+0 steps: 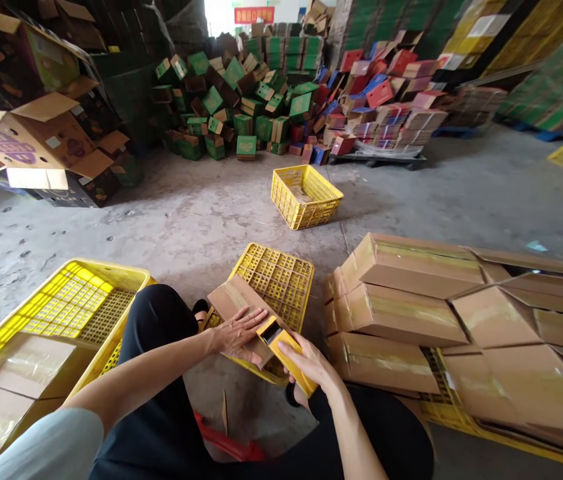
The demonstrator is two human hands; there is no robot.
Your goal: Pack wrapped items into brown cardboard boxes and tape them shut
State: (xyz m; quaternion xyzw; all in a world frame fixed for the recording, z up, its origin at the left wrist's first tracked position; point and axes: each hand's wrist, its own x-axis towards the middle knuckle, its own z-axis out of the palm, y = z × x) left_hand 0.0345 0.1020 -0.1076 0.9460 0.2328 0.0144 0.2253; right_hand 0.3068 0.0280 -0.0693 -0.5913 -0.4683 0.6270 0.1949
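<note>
A brown cardboard carton lies at a slant on an upturned yellow plastic crate between my knees. My left hand rests flat on top of the carton with its fingers stretched out. Just right of it, my right hand is wrapped round a yellow hand-held tool. The tool has a dark, rectangular opening at its front end, which lies over the carton's right part. I cannot make out its exact kind or whether it touches the cardboard.
To my right, taped cartons are stacked in a yellow crate. Another yellow crate on my left holds cartons. Ahead stands a yellow basket. Piled boxes line the back. Something red lies below me.
</note>
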